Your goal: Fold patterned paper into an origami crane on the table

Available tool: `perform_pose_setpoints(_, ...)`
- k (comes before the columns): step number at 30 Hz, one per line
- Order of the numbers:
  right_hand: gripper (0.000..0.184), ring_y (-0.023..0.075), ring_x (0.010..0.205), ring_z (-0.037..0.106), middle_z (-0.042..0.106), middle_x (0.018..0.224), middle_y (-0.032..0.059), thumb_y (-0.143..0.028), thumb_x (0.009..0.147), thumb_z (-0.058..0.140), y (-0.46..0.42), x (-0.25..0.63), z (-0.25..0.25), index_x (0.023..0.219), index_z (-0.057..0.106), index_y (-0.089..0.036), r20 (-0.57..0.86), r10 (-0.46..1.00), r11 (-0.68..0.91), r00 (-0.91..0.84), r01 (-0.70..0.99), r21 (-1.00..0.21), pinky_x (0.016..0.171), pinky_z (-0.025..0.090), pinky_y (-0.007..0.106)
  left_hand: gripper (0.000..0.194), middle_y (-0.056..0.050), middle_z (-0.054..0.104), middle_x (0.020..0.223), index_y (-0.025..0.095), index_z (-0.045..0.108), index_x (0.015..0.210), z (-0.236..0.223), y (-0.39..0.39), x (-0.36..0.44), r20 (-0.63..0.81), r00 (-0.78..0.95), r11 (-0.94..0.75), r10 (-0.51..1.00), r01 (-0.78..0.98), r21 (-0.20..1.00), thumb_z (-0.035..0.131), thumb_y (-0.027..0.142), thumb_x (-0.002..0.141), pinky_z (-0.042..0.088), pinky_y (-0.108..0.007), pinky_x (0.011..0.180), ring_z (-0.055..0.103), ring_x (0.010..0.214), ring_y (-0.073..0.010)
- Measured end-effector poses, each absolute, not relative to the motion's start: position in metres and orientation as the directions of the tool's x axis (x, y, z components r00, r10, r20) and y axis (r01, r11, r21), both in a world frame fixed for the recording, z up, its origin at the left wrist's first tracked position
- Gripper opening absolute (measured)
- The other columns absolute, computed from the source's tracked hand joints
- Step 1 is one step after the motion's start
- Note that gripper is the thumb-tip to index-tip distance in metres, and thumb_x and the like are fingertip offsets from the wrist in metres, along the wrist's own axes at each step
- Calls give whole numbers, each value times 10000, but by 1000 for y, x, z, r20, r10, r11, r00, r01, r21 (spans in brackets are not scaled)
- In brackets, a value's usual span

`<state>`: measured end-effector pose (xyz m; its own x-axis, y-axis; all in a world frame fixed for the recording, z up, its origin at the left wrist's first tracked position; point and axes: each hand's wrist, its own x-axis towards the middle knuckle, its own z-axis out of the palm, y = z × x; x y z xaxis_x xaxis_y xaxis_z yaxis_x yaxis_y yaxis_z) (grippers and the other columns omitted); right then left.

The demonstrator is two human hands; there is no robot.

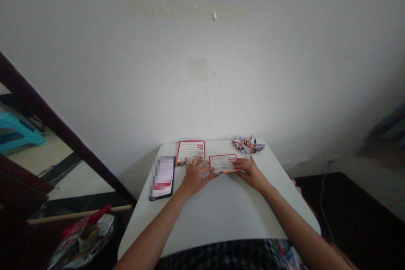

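A small printed paper sheet (222, 163) with a red border, apparently folded, lies between my hands near the table's far side. My left hand (196, 174) grips its left edge with index finger and thumb, the other fingers spread toward a second sheet. My right hand (252, 171) has its fingers over the sheet's right end, its thumb side partly hidden. The second red-bordered printed sheet (190, 150) lies flat beyond my left hand. Several folded paper cranes (248, 144) in coloured print sit in the far right corner.
A phone (162, 177) with a blurred screen lies at the left edge of the white table (228, 215). The table's far edge meets a white wall (209, 101). Left of it stand a dark-framed mirror (68, 122) and a bag of litter (88, 238) on the floor.
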<state>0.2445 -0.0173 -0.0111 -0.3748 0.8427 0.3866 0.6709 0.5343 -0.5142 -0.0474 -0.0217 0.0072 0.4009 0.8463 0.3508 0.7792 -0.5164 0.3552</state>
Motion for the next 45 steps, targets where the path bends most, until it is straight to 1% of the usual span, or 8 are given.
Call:
perform_pose_setpoints(14, 248, 225, 1036, 654, 723, 1056, 37, -441, 902, 553, -15, 239, -13, 989, 698, -258, 368, 907, 403, -205, 677, -616, 1183, 69, 607, 177, -18, 718, 1126, 293, 733, 853, 2, -18, -46, 369, 306, -453, 878, 781, 430, 611, 420, 869, -7, -761, 1081, 509, 1261, -285)
perform_pose_setpoints(16, 257, 222, 996, 658, 725, 1020, 25, -454, 906, 538, -16, 236, -14, 968, 690, -256, 349, 920, 370, -181, 698, -613, 1172, 60, 628, 194, -50, 696, 1179, 274, 704, 976, 1, -17, -45, 385, 250, -412, 888, 805, 427, 626, 406, 857, 26, -744, 1099, 517, 1253, -282)
perform_pose_setpoints(20, 252, 217, 925, 655, 713, 932, 13, -456, 911, 523, -18, 231, -13, 891, 653, -241, 342, 927, 330, -151, 760, -559, 1147, 39, 668, 513, -88, 591, 1354, 309, 511, 1344, 4, -19, -42, 390, 219, -377, 894, 838, 394, 638, 366, 850, 67, -725, 1118, 484, 1291, -283)
perform_pose_setpoints(23, 238, 207, 879, 646, 687, 876, 6, -445, 916, 513, -20, 227, -10, 867, 607, -231, 366, 919, 323, -144, 807, -494, 1132, 56, 684, 437, -24, 571, 1383, 423, 558, 1295, 7, -22, -42, 370, 290, -417, 883, 846, 332, 619, 344, 870, 37, -755, 1097, 426, 1336, -304)
perform_pose_setpoints(28, 214, 242, 1061, 619, 661, 1122, 45, -392, 924, 491, -22, 224, -9, 1069, 569, -255, 404, 902, 347, -150, 810, -473, 1111, 61, 716, 239, 19, 584, 1375, 440, 699, 1093, 10, -25, -42, 340, 333, -433, 879, 857, 281, 557, 376, 911, -14, -790, 1064, 373, 1363, -329)
perform_pose_setpoints(33, 428, 274, 1189, 565, 524, 1355, 106, -392, 916, 511, -20, 224, -12, 1321, 450, -267, 434, 895, 327, -104, 814, -480, 1114, 187, 682, 237, 36, 611, 1348, 458, 693, 1094, 5, -23, -44, 338, 330, -427, 882, 862, 274, 552, 402, 913, -13, -813, 1045, 357, 1375, -342)
perform_pose_setpoints(40, 313, 278, 1207, 542, 470, 1379, 121, -468, 928, 505, -23, 224, -13, 1137, 611, -261, 451, 871, 383, -195, 845, -374, 1115, 177, 682, 252, 38, 622, 1339, 451, 682, 1116, 4, -23, -43, 344, 327, -429, 880, 858, 283, 521, 405, 927, -46, -803, 1048, 360, 1373, -332)
perform_pose_setpoints(45, 365, 284, 1203, 543, 488, 1358, 122, -501, 913, 520, -26, 224, -10, 1184, 605, -273, 435, 873, 382, -222, 864, -327, 1105, 155, 707, 254, 38, 632, 1326, 449, 670, 1130, 6, -24, -43, 350, 322, -427, 880, 859, 284, 535, 397, 921, -57, -801, 1048, 381, 1359, -320)
